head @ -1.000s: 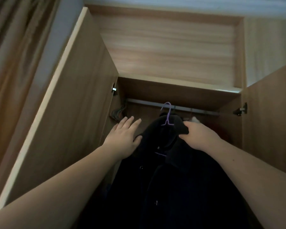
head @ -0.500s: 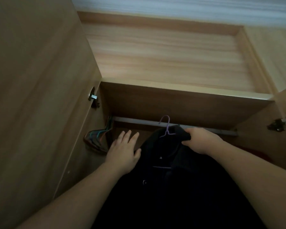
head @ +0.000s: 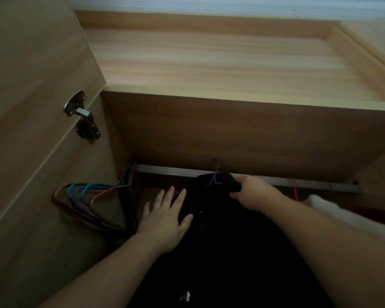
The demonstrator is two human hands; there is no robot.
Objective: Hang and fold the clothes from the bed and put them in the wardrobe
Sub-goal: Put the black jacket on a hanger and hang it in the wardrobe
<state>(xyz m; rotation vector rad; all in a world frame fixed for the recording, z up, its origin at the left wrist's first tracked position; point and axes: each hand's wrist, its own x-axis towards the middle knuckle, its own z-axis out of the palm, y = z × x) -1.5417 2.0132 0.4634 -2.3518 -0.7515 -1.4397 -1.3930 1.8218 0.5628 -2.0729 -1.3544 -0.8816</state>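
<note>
A dark buttoned coat [head: 220, 241] on a thin purple wire hanger [head: 214, 177] is pinched at the collar by the right hand [head: 253, 194] under the wardrobe's metal rail [head: 176, 170]; the left hand [head: 165, 216] is laid flat, fingers spread, on its shoulder, with coloured wire hangers [head: 91, 196] bunched further left

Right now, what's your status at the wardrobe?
Left hand flat on black coat. Right hand grips its collar by purple hanger, at rail. Empty hangers bunched left; nothing blocking.

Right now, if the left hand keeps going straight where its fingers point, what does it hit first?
Probably the wardrobe's back panel just below the rail. The left hand lies flat on the dark coat, fingers aimed up and inward. The empty hangers sit off to its left. Depth is unclear.
</note>
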